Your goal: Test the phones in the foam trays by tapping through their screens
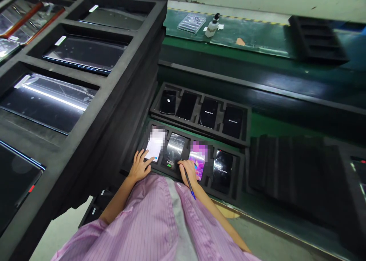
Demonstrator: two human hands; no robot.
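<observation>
My left hand [140, 165] has its fingers spread over the lower edge of a smartphone with a white lit screen [156, 144]. A pen [189, 184] is in my right hand [187, 170], its blue end pointing back toward my forearm. That hand rests between a smartphone showing an Android logo [174, 150] and a smartphone with a purple lit screen [197, 165]. At the right end of the same black foam tray [238, 169] lies a dark phone with white lettering [222, 171]. Each phone sits in its own compartment.
Behind stands a second foam tray [248, 131] with more phones. A tall stack of foam trays [128, 82] holding large devices rises at left. Black trays [294, 177] are stacked at right. A dropper bottle [212, 26] and a clear plastic case [191, 23] stand on the back ledge.
</observation>
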